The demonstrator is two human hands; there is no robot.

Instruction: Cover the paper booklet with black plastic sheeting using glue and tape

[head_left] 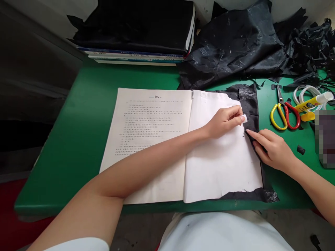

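Observation:
An open book point(149, 122) lies on the green table, its left page printed and a white sheet point(220, 167) on its right side. The sheet's right edge is ragged, over a black cover material point(250, 104) that sticks out around it. My left hand point(226, 120) reaches across the book, closed in a pinch on the sheet's edge, with a small white bit showing past the fingertips. To its right, my right hand point(273, 148) rests on the black material at the book's edge, index finger stretched out and the others partly bent; nothing shows in it.
Scissors point(285, 111) with red and yellow handles lie at the right, beside a yellow glue stick point(314, 102) and its cap point(308, 116). Behind are stacked books point(133, 55), a large black sheet point(235, 45) and crumpled black scraps point(309, 48). A pixelated dark object point(325, 139) sits far right.

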